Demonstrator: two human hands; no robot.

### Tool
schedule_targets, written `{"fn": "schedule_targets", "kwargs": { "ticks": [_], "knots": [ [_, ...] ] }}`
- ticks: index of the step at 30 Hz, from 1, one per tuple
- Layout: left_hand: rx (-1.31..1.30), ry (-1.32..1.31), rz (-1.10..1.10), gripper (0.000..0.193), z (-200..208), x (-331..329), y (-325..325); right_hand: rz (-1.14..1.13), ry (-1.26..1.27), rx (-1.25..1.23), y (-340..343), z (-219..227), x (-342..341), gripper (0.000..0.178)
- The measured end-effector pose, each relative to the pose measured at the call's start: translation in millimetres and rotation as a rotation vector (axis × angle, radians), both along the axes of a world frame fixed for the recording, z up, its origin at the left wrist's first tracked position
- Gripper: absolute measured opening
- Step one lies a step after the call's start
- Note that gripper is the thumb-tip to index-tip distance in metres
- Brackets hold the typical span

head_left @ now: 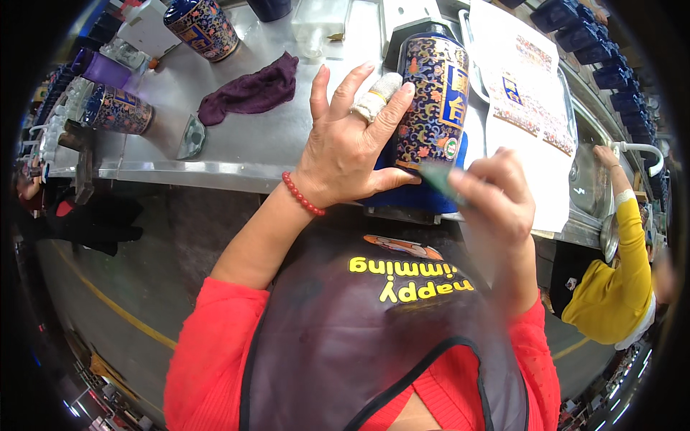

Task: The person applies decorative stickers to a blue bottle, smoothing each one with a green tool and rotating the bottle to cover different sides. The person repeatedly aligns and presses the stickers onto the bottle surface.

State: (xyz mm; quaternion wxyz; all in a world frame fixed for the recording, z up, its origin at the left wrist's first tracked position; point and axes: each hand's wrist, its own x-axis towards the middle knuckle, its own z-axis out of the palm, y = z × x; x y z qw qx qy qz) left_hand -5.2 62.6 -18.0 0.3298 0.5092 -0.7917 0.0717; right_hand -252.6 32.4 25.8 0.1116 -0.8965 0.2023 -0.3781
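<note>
A dark blue bottle covered in a colourful floral decal lies on a blue support, its neck pointing away from me. My left hand rests along its left side with fingers spread. The index fingertip and thumb touch the bottle, and a white wrap covers the middle finger. At the bottle's near end, my right hand pinches a green translucent scraper. Motion smears both the hand and the scraper, whose edge appears to meet the decal's lower border.
Printed decal sheets lie on the right. Leftward on the metal table are a purple cloth, a greenish translucent piece and two decorated bottles. A co-worker in yellow reaches toward a sink at far right.
</note>
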Motion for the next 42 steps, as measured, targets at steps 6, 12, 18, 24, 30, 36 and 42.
{"fn": "schedule_targets", "kwargs": {
  "ticks": [6, 12, 18, 24, 30, 36, 42],
  "knots": [
    [0.108, 0.148, -0.111, 0.104, -14, 5, -6, 0.187, 0.062, 0.107, 0, 0, -3, 0.037],
    [0.267, 0.594, -0.216, 0.091, -44, -8, -8, 0.040, 0.132, -0.105, 4, -2, 2, 0.032],
    [0.294, 0.554, -0.236, 0.091, -46, -2, -8, 0.060, 0.158, -0.028, 4, 7, 1, 0.033],
    [0.387, 0.616, -0.318, 0.096, -45, 7, -6, 0.120, 0.205, -0.100, 3, 8, 11, 0.032],
    [0.324, 0.321, -0.187, 0.111, -33, 5, 9, -0.083, 0.122, -0.072, -6, 4, 1, 0.036],
    [0.175, 0.118, -0.094, 0.103, -20, -16, 2, -0.090, -0.153, 0.029, -22, -9, 2, 0.022],
    [0.179, 0.290, -0.159, 0.100, -31, -15, 2, 0.332, -0.070, 0.076, -12, -8, 5, 0.014]
  ]
}}
